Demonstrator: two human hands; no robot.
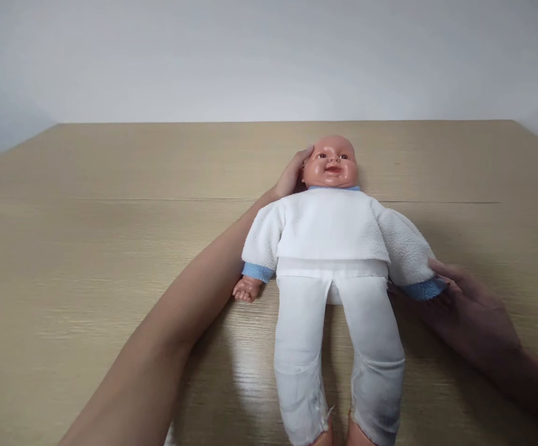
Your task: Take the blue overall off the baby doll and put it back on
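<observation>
A baby doll (pixel 331 248) lies on its back on the wooden table (pixel 87 217), head away from me. It wears a white fleece top with blue cuffs and white trousers. My left hand (pixel 292 174) is cupped against the left side of the doll's head, fingers curved round it. My right hand (pixel 459 303) grips the blue cuff (pixel 424 289) of the doll's sleeve on the right; the doll's hand there is hidden. The doll's other small hand (pixel 245 289) lies bare on the table.
The light wood table stretches wide on both sides and ends at a plain white wall (pixel 269 56) behind. A seam (pixel 111 199) runs across the tabletop behind the doll's shoulders.
</observation>
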